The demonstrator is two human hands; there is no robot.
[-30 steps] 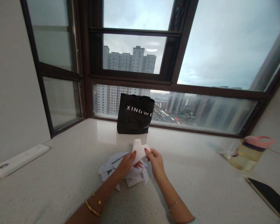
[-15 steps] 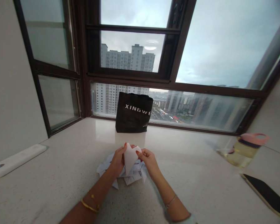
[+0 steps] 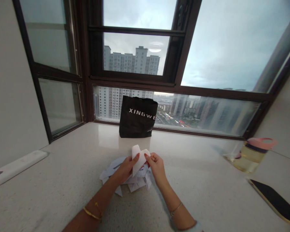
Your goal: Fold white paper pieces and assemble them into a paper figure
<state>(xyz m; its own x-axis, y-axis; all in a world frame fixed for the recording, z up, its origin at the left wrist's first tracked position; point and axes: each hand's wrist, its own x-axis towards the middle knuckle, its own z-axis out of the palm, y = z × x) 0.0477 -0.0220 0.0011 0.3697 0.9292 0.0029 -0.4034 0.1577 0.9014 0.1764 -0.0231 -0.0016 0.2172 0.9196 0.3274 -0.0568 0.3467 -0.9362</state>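
Between my two hands, above the counter, is a folded paper heart (image 3: 138, 160), white, with its two lobes up and its point down. My left hand (image 3: 127, 168) grips it from the left, the thumb pressed flat on its front. On the other side my right hand (image 3: 155, 163) pinches the right lobe between thumb and fingers. Below them lies a loose heap of folded white paper pieces (image 3: 110, 174), partly hidden by my hands and the heart.
A black bag (image 3: 138, 125) with white lettering stands at the window. To the right are a drink bottle (image 3: 252, 156) with a pink lid and a dark phone (image 3: 275, 200). A white power strip (image 3: 19, 167) lies at the left on the pale speckled counter (image 3: 198, 196).
The left thumb has come down from the heart's upper left edge onto its front. The heart has turned and both lobes now show more clearly. My right hand has shifted slightly right.
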